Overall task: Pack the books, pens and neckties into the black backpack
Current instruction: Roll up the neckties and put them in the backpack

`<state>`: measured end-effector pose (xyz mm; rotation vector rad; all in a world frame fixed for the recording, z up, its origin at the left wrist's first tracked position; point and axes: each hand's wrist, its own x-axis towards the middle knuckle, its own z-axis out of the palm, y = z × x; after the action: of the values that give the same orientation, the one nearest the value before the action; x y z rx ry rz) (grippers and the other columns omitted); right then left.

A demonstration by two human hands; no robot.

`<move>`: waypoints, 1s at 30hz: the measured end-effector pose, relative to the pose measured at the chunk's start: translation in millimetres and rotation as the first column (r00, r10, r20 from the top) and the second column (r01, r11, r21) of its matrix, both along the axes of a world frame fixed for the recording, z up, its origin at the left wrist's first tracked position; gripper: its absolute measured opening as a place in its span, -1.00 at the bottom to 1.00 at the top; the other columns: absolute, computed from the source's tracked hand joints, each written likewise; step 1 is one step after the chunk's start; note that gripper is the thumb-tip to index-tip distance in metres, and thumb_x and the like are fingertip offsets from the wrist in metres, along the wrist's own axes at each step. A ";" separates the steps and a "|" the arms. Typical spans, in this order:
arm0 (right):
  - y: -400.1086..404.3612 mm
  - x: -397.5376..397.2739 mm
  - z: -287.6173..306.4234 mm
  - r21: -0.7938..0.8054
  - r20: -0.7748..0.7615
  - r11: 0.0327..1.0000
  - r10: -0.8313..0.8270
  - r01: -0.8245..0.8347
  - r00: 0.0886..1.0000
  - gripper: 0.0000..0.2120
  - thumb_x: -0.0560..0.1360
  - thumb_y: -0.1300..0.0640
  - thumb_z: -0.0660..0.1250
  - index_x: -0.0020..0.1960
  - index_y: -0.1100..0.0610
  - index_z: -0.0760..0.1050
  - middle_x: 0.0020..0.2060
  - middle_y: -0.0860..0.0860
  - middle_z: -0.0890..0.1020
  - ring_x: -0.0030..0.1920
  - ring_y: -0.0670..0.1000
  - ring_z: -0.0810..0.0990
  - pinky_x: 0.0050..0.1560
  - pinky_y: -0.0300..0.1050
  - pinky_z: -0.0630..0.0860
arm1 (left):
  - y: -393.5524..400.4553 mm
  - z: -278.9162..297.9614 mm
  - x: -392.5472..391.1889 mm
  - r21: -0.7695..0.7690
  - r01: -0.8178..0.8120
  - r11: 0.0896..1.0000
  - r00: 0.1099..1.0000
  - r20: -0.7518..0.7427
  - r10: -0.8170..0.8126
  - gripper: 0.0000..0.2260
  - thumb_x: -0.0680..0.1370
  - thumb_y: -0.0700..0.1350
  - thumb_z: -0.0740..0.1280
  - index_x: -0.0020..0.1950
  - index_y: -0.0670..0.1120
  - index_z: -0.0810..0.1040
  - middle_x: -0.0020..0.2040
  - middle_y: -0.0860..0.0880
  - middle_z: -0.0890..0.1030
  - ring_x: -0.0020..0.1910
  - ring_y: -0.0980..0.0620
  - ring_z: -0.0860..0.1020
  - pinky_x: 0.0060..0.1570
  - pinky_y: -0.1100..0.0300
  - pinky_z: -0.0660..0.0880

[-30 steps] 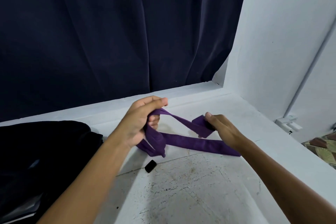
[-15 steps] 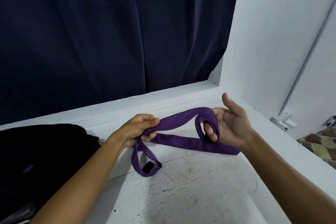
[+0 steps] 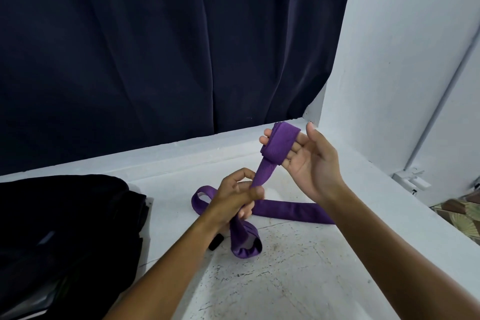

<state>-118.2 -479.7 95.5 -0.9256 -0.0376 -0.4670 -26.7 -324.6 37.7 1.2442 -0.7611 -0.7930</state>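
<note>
A purple necktie (image 3: 291,209) lies partly on the white surface, looping near its middle. One end is wound around the straight fingers of my right hand (image 3: 309,163), which is raised palm up. My left hand (image 3: 235,197) pinches the tie just below that winding, and a loose loop hangs down under it. The black backpack (image 3: 65,228) lies at the left edge, a hand's width from my left forearm. A light flat edge shows inside the backpack at the bottom left; I cannot tell what it is.
A dark blue curtain (image 3: 168,46) hangs behind the white ledge (image 3: 181,153). A white wall (image 3: 402,59) rises at the right, with a small white fitting (image 3: 411,182) at its foot. A small black object (image 3: 215,241) lies under my left forearm.
My right hand rose and turned palm up, with the tie's end now wrapped round its fingers. My left hand shifted right and kept its pinch on the tie.
</note>
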 end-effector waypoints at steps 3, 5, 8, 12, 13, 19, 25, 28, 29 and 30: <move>2.6 3.9 -2.3 -0.140 -0.040 0.985 -0.104 0.097 0.994 -0.38 0.50 -0.11 0.14 0.37 0.34 0.37 0.25 0.26 0.56 0.24 0.23 0.57 0.21 0.03 0.56 | 1.8 2.4 -1.8 0.071 -0.072 0.995 0.995 0.067 0.067 -0.78 0.40 -0.12 0.51 -0.20 -0.17 0.51 -0.24 -0.22 0.48 -0.60 0.11 0.30 -0.52 0.29 0.22; 2.2 4.8 -2.8 -0.209 -0.042 0.967 -0.157 0.145 0.987 -0.42 0.50 -0.12 0.17 0.33 0.30 0.41 0.24 0.25 0.57 0.24 0.22 0.58 0.19 0.02 0.57 | 4.0 3.0 -2.3 0.080 -0.132 0.988 0.991 0.045 0.129 -0.85 0.42 -0.11 0.45 -0.30 -0.14 0.57 -0.34 -0.16 0.50 -0.51 0.07 0.42 -0.47 0.26 0.31; -0.9 6.8 -2.2 -0.309 -0.067 0.933 -0.217 0.186 0.974 -0.49 0.51 -0.09 0.12 0.27 0.25 0.45 0.23 0.24 0.58 0.22 0.20 0.60 0.17 -0.02 0.57 | 7.2 3.9 -3.4 0.076 -0.127 0.989 0.992 0.001 0.127 -0.82 0.47 -0.08 0.40 -0.31 -0.12 0.60 -0.31 -0.07 0.55 -0.33 0.08 0.49 -0.21 0.23 0.43; -3.4 10.7 -3.2 -0.408 -0.110 0.889 -0.274 0.208 0.955 -0.21 0.32 -0.39 0.38 0.26 0.22 0.47 0.20 0.20 0.61 0.18 0.14 0.63 0.19 -0.01 0.57 | 6.8 8.0 -9.5 0.108 -0.236 0.966 0.971 0.074 0.229 -0.76 0.56 -0.07 0.33 -0.19 -0.22 0.57 -0.37 -0.06 0.61 -0.38 0.04 0.47 -0.29 0.23 0.39; -4.9 11.5 -4.7 -0.419 -0.111 0.882 -0.287 0.217 0.952 -0.12 0.20 -0.47 0.42 0.23 0.19 0.49 0.17 0.17 0.63 0.17 0.13 0.63 0.18 -0.01 0.57 | 6.9 9.3 -11.5 0.117 -0.272 0.955 0.961 0.094 0.262 -0.78 0.58 -0.08 0.32 -0.16 -0.20 0.57 -0.40 -0.06 0.60 -0.44 0.02 0.44 -0.37 0.19 0.36; -25.0 13.4 -13.8 -0.516 -0.080 0.792 -0.425 0.327 0.902 -0.21 0.30 -0.44 0.33 0.03 0.31 0.49 0.11 0.35 0.57 0.15 0.24 0.59 0.20 0.17 0.51 | 13.5 19.6 -17.5 0.137 -0.311 0.941 0.950 0.061 0.305 -0.85 0.57 -0.08 0.35 0.03 -0.14 0.62 -0.50 -0.07 0.51 -0.61 0.06 0.36 -0.55 0.29 0.34; -52.6 5.2 -32.0 -0.678 -0.199 0.713 -0.413 0.179 0.889 0.10 0.28 -0.62 0.11 0.12 0.47 0.39 0.12 0.43 0.49 0.19 0.41 0.45 0.28 0.35 0.39 | 30.2 45.5 -12.5 0.040 -0.207 0.978 0.975 -0.069 0.209 -0.79 0.52 -0.09 0.31 0.06 -0.18 0.60 -0.53 -0.13 0.49 -0.61 0.03 0.44 -0.56 0.28 0.41; -55.1 -1.5 -40.8 -0.706 -0.291 0.708 -0.326 0.028 0.899 -0.03 0.25 -0.66 0.07 -0.17 0.33 0.44 -0.17 0.34 0.54 -0.10 0.35 0.50 0.15 0.11 0.50 | 33.4 61.4 -5.6 -0.003 -0.215 0.977 0.973 -0.087 0.214 -0.77 0.52 -0.07 0.28 0.05 -0.18 0.60 -0.54 -0.11 0.47 -0.61 0.04 0.40 -0.57 0.27 0.38; -50.1 -4.9 -40.0 -0.725 -0.311 0.688 -0.309 -0.015 0.899 -0.13 0.23 -0.67 0.05 -0.30 0.21 0.31 -0.31 0.27 0.39 -0.23 0.28 0.36 0.00 0.06 0.44 | 33.3 65.3 -2.4 0.000 -0.222 0.975 0.973 -0.066 0.221 -0.77 0.52 -0.06 0.28 0.05 -0.18 0.60 -0.55 -0.10 0.46 -0.61 0.04 0.38 -0.58 0.27 0.36; -45.4 -7.7 -39.2 -0.743 -0.338 0.667 -0.292 -0.062 0.895 -0.15 0.20 -0.69 0.03 -0.32 0.16 0.22 -0.31 0.24 0.25 -0.24 0.24 0.23 -0.08 0.08 0.34 | 33.2 69.2 0.6 0.011 -0.231 0.973 0.972 -0.040 0.232 -0.77 0.53 -0.06 0.27 0.04 -0.17 0.60 -0.55 -0.09 0.44 -0.62 0.04 0.36 -0.58 0.28 0.33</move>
<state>-125.9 -525.2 56.3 -1.8509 0.2664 -0.3496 -26.1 -291.5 106.9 1.2917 -0.5675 -0.6283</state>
